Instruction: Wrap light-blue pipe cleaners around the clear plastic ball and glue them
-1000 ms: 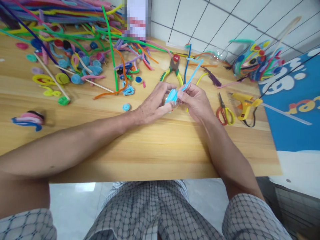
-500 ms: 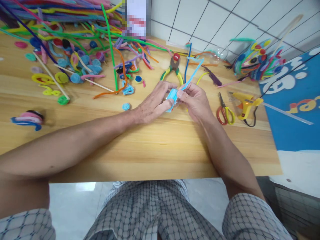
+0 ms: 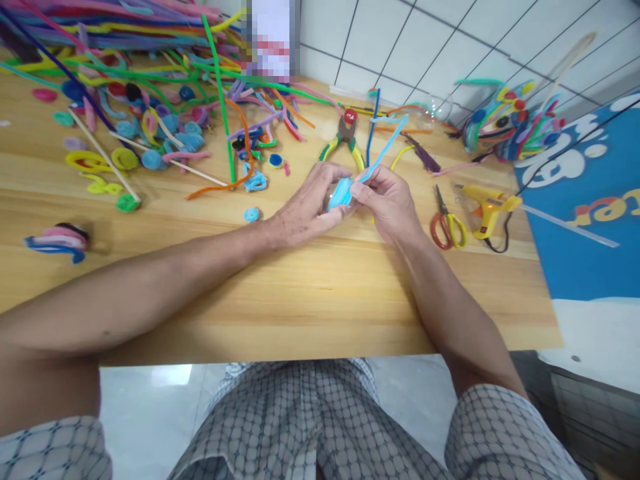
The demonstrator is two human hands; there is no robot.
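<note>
- Clock directions run from the light-blue chenille bundle (image 3: 341, 193), with 12 at the top of the view.
- The newest change is at the left hand (image 3: 311, 201): half a second ago its thumb lay across the bundle; now it sits at the near edge, leaving more of the ribbed face in sight.
- That hand is half curled, thumb and fingers round the bundle, gripping it from the 9 o'clock side.
- The right hand (image 3: 393, 203), at 3 o'clock, has thumb and forefinger pinched on the light-blue chenille stem (image 3: 386, 155), whose loose end rises toward 1 to 2 o'clock. This pinch looks unchanged.
- The free length looks much the same too, so the half second seems to have gone on re-seating the hold rather than using up stem.
- A clear glint shows at the bundle's edge; what makes it cannot be told behind the fingers.
- Pliers (image 3: 346, 133) lie at 12 o'clock, scissors (image 3: 449, 223) and a yellow hot-glue gun (image 3: 490, 207) near 3, a light-blue coil (image 3: 251, 214) near 9, all out of hand.
</note>
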